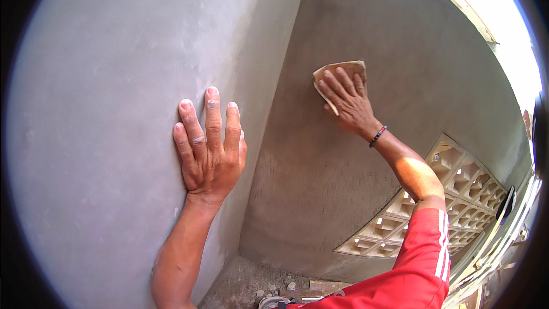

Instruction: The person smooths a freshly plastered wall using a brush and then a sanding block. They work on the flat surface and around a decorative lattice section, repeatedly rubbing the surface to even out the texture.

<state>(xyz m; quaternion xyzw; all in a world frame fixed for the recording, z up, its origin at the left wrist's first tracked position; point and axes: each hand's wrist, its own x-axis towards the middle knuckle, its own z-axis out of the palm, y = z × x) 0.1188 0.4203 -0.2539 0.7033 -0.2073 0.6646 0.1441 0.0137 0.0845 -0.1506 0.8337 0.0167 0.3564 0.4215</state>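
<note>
My left hand [211, 154] lies flat against the smooth grey plastered wall [108, 109] on the left, fingers spread and whitish dust on their tips. It holds nothing. Farther off, my right hand [351, 106] presses a folded tan sheet [347, 68] against the darker grey wall [326, 183] across the corner. The sheet looks like sandpaper or stiff paper; its edges show above and left of the fingers, and the side against the wall is hidden. A dark beaded bracelet [378, 136] circles my right wrist, below which a red sleeve [423, 252] covers the upper arm.
A panel of cream ventilation blocks [457, 177] is set into the wall below my right forearm. Rubble [251, 280] lies at the foot of the corner. Several pale poles or pipes [486, 257] slant along the lower right. Bright daylight shows past the wall's upper right edge.
</note>
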